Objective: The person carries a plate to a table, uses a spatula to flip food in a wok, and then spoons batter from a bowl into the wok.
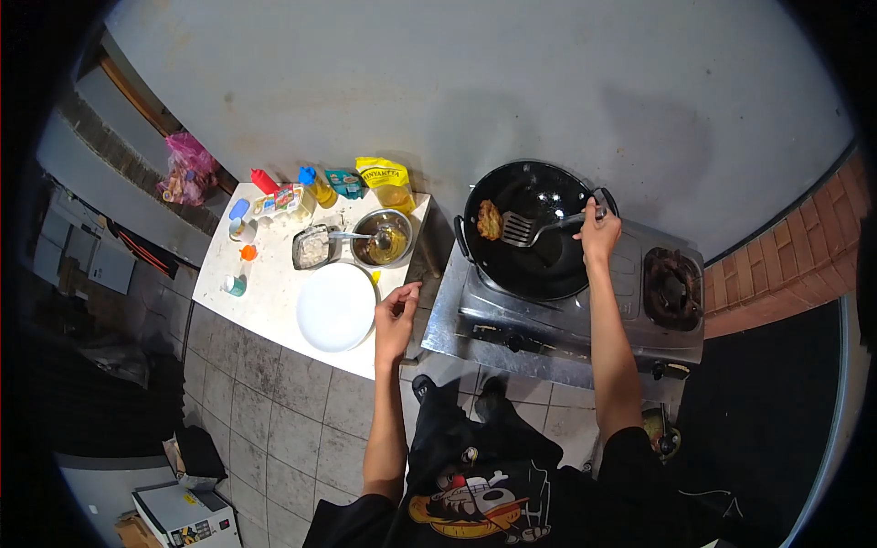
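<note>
Near side: L hand (396,315) by near R corner of tabletop (265,288), half open, fingers bent, nothing visible in it; can't tell if it touches the top. White plate (336,308) just L of it. To the R, stove (557,336), w/ bare burner (673,288) at its R end. Wok (539,277) sits on stove's L part. R hand (599,237) is closed round handle of slotted spatula (521,230), over wok's R rim. Spatula blade is in wok, next to R side of browned food pc (490,221), which lies at wok's L side. Farther back on tabletop, beyond plate: container (313,247) w/ white stuff, then metal bowl (408,241) w/ yellow liquid & spoon (352,236). Far edge, L to R: red bottle (264,181), blue-capped bottle (319,189), teal pkt (345,184), yellow pouch (387,183).
</note>
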A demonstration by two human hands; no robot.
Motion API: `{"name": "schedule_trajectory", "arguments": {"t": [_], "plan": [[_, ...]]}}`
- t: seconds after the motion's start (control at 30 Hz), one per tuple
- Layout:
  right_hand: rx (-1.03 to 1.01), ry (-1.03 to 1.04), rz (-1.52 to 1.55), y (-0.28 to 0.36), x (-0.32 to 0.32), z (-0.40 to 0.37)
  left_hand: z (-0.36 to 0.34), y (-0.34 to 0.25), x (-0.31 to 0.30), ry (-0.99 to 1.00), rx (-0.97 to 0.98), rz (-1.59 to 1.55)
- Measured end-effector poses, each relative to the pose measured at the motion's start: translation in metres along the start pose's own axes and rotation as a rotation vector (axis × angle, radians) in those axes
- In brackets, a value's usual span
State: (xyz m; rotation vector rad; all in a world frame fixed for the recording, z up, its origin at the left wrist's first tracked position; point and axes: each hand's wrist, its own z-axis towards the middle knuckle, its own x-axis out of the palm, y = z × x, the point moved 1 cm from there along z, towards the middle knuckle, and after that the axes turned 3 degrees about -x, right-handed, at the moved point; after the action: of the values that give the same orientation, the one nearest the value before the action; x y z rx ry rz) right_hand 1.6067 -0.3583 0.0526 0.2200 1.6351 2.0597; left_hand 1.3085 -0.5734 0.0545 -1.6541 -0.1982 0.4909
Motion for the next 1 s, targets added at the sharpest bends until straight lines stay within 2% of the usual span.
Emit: {"name": "schedule_trajectory", "arguments": {"t": [0.07, 0.17, 0.23, 0.3, 0.33, 0.43, 0.57, 0.63, 0.77, 0.8, 0.83, 0.9, 1.0], "plan": [[0.012, 0.011, 0.008, -0.003, -0.003, -0.004, 0.008, 0.009, -0.005, 0.008, 0.081, -0.015], [0.023, 0.027, 0.066, -0.006, -0.006, -0.007, 0.027, 0.027, -0.021, 0.015, 0.073, -0.017], [-0.107, 0.079, 0.065, -0.006, -0.007, -0.010, 0.044, 0.031, -0.034, 0.004, 0.087, 0.000], [-0.050, 0.011, -0.019, 0.000, -0.007, -0.017, 0.052, 0.030, -0.044, 0.021, 0.058, -0.011], [-0.029, 0.009, -0.020, 0.002, -0.007, -0.019, 0.058, 0.028, -0.052, 0.079, -0.043, 0.021], [0.003, -0.006, -0.055, 0.013, -0.003, -0.022, 0.089, 0.049, -0.071, 0.073, 0.044, 0.106], [0.063, -0.082, -0.011, 0.009, -0.003, -0.030, 0.153, 0.081, -0.102, -0.039, 0.124, 0.382], [0.052, -0.118, 0.048, 0.009, -0.002, -0.037, 0.187, 0.099, -0.113, -0.074, 0.255, 0.583], [0.065, -0.127, 0.103, 0.013, -0.004, -0.051, 0.235, 0.121, -0.117, 0.035, 0.298, 0.948], [0.066, -0.141, 0.095, 0.015, -0.005, -0.054, 0.246, 0.126, -0.114, 0.103, 0.238, 1.102], [0.104, -0.163, 0.106, 0.016, -0.004, -0.057, 0.254, 0.131, -0.114, 0.117, 0.248, 1.098], [0.142, -0.198, 0.110, 0.018, -0.004, -0.061, 0.269, 0.143, -0.115, 0.235, 0.234, 1.396], [0.122, -0.197, 0.100, 0.017, -0.002, -0.068, 0.279, 0.157, -0.118, 0.234, 0.278, 1.544]]}}
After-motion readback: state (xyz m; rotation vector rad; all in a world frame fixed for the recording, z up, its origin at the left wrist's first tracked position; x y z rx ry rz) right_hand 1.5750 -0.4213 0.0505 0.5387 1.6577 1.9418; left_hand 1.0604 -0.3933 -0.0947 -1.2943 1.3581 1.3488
